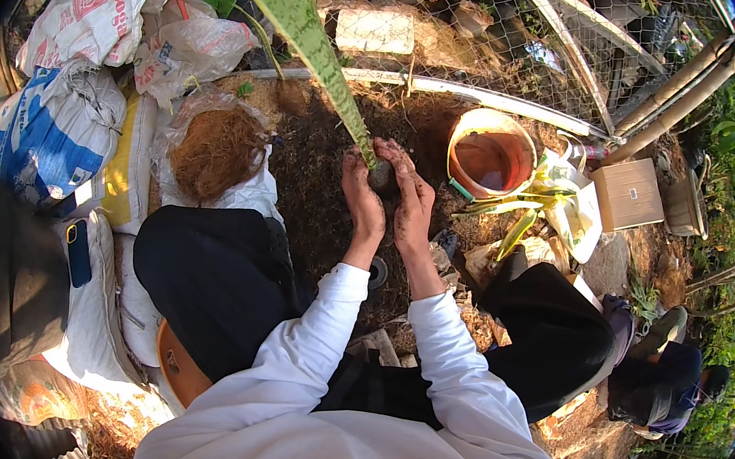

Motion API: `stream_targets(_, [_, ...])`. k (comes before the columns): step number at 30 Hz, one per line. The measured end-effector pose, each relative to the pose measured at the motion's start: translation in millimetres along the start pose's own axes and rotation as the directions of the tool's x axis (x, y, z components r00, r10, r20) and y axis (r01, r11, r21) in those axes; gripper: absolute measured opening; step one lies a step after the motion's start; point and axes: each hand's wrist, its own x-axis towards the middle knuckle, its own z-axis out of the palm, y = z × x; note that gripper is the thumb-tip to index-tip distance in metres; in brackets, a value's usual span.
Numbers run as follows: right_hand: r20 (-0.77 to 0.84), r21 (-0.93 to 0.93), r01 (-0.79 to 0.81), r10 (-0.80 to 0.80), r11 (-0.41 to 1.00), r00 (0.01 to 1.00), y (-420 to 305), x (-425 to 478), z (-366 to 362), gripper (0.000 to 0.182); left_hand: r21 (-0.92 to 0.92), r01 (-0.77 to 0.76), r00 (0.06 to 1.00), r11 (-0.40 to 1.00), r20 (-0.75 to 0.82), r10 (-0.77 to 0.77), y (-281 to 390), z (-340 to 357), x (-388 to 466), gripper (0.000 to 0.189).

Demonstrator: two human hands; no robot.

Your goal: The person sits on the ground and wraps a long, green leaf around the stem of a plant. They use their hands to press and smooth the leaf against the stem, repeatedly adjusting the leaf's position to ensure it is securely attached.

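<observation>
My left hand (366,197) and my right hand (411,200), both smeared with soil, are cupped around a dark, rounded clump (381,177) at the base of a snake plant leaf (314,40). The long, mottled green leaf rises from between my fingers towards the top left. Dark soil (317,190) lies beneath and around my hands. The underside of the clump is hidden, so whether it rests on the soil cannot be told.
An orange bucket (493,155) with liquid stands at right, near cut leaves (518,233) and a cardboard box (630,193). Coconut fibre (216,154) and stacked sacks (59,133) are at left. Wire fencing (499,27) runs ahead. Another person (656,385) is at far right.
</observation>
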Motion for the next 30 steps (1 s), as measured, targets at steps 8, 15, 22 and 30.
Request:
stream_targets(8, [-0.061, 0.101, -0.223, 0.23, 0.97, 0.971, 9, -1, 5, 0.032, -0.036, 0.066, 0.995, 0.997, -0.07, -0.069, -2, 0, -11, 0.035])
stream_targets(15, [-0.077, 0.096, -0.261, 0.269, 0.961, 0.96, 6, 1, 1, 0.039, -0.026, 0.116, 0.991, 0.993, -0.064, -0.118, 11, 4, -12, 0.03])
stream_targets(22, [-0.133, 0.122, -0.369, 0.383, 0.922, 0.914, 19, 0, -7, 0.041, 0.077, 0.16, 0.987, 0.984, -0.001, -0.161, 4, 8, -18, 0.033])
stream_targets(30, [-0.114, 0.115, -0.365, 0.378, 0.924, 0.919, 20, -3, -10, 0.045, 0.047, 0.218, 0.976, 0.975, -0.001, -0.219, 13, 19, -24, 0.038])
